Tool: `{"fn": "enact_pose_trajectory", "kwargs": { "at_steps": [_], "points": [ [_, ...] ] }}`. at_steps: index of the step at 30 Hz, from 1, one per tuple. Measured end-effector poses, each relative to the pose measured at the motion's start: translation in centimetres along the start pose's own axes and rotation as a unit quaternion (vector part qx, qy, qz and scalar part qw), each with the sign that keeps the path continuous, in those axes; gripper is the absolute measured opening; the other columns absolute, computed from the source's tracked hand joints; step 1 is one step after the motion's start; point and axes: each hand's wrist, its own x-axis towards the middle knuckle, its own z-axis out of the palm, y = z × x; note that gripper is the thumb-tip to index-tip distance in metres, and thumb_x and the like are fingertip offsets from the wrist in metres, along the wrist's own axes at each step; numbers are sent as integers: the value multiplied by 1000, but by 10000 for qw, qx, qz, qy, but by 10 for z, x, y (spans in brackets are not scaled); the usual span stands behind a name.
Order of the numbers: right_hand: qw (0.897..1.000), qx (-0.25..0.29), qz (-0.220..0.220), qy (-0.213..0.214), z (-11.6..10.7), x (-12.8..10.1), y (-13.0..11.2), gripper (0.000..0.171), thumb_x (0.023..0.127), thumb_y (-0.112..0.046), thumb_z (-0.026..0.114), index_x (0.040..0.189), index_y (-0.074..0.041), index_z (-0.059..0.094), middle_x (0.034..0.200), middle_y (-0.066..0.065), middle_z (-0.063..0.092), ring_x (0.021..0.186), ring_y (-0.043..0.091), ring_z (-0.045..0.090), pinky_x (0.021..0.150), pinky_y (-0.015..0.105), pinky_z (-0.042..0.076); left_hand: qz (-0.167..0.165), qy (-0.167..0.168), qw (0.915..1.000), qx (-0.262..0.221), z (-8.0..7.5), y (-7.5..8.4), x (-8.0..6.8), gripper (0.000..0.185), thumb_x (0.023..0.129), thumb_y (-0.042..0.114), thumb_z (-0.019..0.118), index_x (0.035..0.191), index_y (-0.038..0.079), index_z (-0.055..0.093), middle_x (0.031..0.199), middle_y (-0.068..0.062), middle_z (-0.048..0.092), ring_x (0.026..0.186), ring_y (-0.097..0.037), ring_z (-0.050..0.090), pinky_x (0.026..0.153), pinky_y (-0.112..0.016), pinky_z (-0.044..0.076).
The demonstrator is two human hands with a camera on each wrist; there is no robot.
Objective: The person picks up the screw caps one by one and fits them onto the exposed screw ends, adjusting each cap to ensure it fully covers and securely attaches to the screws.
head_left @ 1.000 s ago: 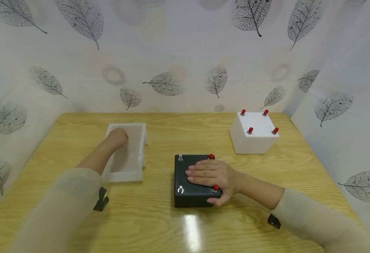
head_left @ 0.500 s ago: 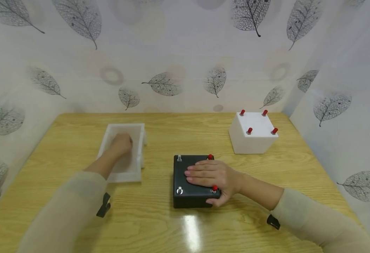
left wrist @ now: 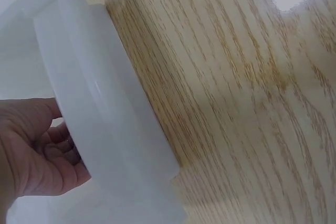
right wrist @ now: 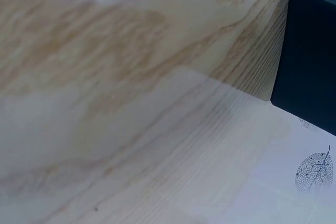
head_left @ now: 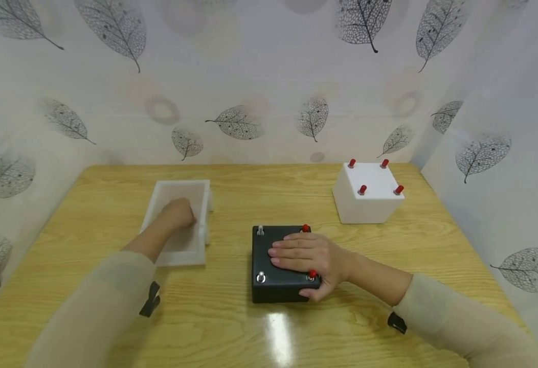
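Observation:
In the head view my left hand (head_left: 177, 213) reaches down into a white rectangular bin (head_left: 181, 258). The left wrist view shows its fingers curled behind the bin's wall (left wrist: 100, 93). A small dark spot lies by the fingertips, but whether they hold anything is hidden. Resting flat on a black box (head_left: 266, 260) is my right hand (head_left: 312, 255), fingers straight over the top and thumb by the near right corner. The box's two left toggle switches (head_left: 261, 276) are bare metal; the right ones carry red caps (head_left: 312, 274). Only the box's dark side (right wrist: 310, 51) appears in the right wrist view.
A white box (head_left: 372, 209) with red-capped switches on top stands at the back right of the wooden table (head_left: 232, 327). Behind the table hangs a leaf-patterned curtain (head_left: 260, 76). Dark wrist mounts (head_left: 150, 300) hang below the sleeves.
The left hand has gone deeper into the bin and shifted slightly right and nearer. The right hand and the black box stay where they were.

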Motion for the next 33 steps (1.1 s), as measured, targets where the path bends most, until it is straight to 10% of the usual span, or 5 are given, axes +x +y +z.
{"fn": "enact_pose_trajectory", "kwargs": {
  "at_steps": [9, 14, 24, 33],
  "points": [
    [10000, -48, 44, 32, -1, 0, 1, 60, 87, -46, 47, 118, 3, 62, 120, 17, 64, 113, 31, 60, 96, 42, 47, -45, -332, 9967, -735, -4, -5, 3, 27, 80, 6, 51, 54, 9, 45, 53, 0, 45, 51, -12, 43, 50, -22, 39],
    [9999, -107, 115, 43, -2, 1, 2, 60, 88, -47, 45, 118, 2, 62, 120, 17, 64, 113, 31, 60, 96, 42, 47, -132, -440, 9913, -1233, -7, -7, 5, 20, 83, 6, 52, 86, -11, 63, 66, -5, 58, 58, -11, 51, 54, -20, 46],
    [10000, -24, 22, 44, -2, 0, 3, 58, 89, -44, 43, 118, 2, 62, 119, 17, 64, 113, 31, 60, 95, 42, 48, -723, -1096, 9389, -3180, -8, -4, -1, 26, 91, -2, 54, 113, -17, 52, 74, -3, 61, 62, -8, 60, 67, -26, 57],
    [10000, 22, 27, 54, 0, -1, 3, 58, 88, -44, 44, 119, 2, 62, 120, 17, 64, 113, 31, 60, 95, 42, 48, -491, -1410, 9229, -3548, -16, -5, -8, 30, 94, 2, 53, 117, -17, 50, 69, 1, 65, 65, -7, 64, 67, -25, 56]
  ]
}}
